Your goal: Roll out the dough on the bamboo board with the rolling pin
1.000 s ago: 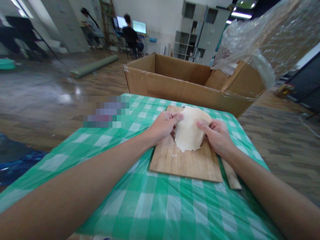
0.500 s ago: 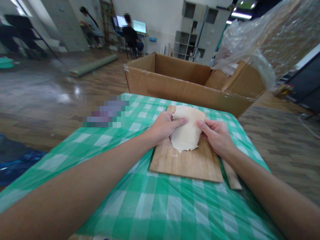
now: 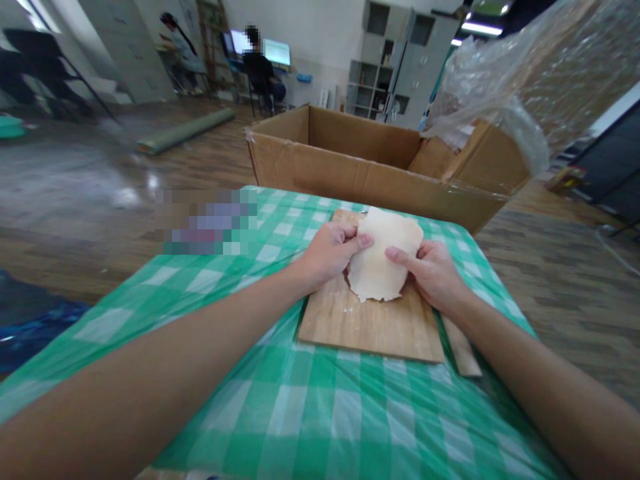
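A thin cream-coloured sheet (image 3: 383, 267) with ragged edges, dough or clay by its look, is held up over a wooden board (image 3: 370, 332). My left hand (image 3: 334, 252) pinches its left edge, thumb on the near face and fingers behind. On the right side my right hand (image 3: 434, 270) grips it the same way, its thumb reaching further across the face. The fingers behind the sheet are partly hidden. Small pale crumbs (image 3: 349, 309) lie on the board below. A flat wooden strip (image 3: 463, 350) rests beside the board, partly under my right forearm.
A green-and-white checked cloth (image 3: 290, 400) covers the table. Beyond the far edge stands a large open cardboard box (image 3: 350, 167) with clear plastic wrap (image 3: 480, 87). A blurred-out item (image 3: 210, 223) sits at the table's left edge. Two people sit in the background.
The sheet has shifted a little right and turned slightly between my hands. My right thumb now lies further over its face, and my right fingers have moved behind it.
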{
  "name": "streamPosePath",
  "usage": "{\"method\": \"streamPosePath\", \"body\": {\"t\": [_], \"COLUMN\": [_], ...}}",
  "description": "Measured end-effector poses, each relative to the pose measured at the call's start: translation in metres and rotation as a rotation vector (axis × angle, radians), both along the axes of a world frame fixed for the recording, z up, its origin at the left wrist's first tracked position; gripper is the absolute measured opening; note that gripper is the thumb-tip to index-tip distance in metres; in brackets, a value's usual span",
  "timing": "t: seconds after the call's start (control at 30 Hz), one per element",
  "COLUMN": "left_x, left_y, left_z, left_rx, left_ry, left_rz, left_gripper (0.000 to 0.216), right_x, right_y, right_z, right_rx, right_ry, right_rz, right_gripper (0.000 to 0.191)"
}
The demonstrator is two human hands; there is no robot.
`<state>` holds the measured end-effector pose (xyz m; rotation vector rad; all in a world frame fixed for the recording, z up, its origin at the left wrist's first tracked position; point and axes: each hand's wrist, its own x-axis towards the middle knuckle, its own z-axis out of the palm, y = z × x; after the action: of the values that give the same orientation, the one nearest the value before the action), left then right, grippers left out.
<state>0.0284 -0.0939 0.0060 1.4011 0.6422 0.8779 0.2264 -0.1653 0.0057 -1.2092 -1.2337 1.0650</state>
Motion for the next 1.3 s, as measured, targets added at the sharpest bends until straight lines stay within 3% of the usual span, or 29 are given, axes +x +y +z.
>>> {"method": "streamPosePath", "body": {"t": [0.27, 0.47, 0.67, 1.07, 1.3], "left_x": [-0.001, 0.000, -0.001, 0.000, 0.004], "left_y": [-0.005, -0.002, 0.003, 0.002, 0.008], "left_z": [0.005, 0.001, 0.000, 0.002, -0.003], "left_rx": [0.045, 0.015, -0.046, -0.186, -0.161], "left_ry": [0.036, 0.035, -0.007, -0.150, -0.199], "left_rz": [-0.164, -0.028, -0.078, -0.050, 0.062], "left_gripper": [0.026, 0.024, 0.030, 0.036, 0.040], "right_x": [-0.004, -0.002, -0.001, 0.006, 0.002], "right_y": [-0.008, -0.004, -0.002, 0.005, 0.002], "right_z": [0.006, 0.003, 0.002, -0.004, 0.002], "right_rx": [0.094, 0.070, 0.058, 0.091, 0.075], "right_ry": [-0.150, -0.133, -0.075, -0.047, -0.084], "right_rz": [-0.023, 0.011, -0.026, -0.075, -0.047], "right_gripper": [0.045, 0.041, 0.040, 0.037, 0.045]}}
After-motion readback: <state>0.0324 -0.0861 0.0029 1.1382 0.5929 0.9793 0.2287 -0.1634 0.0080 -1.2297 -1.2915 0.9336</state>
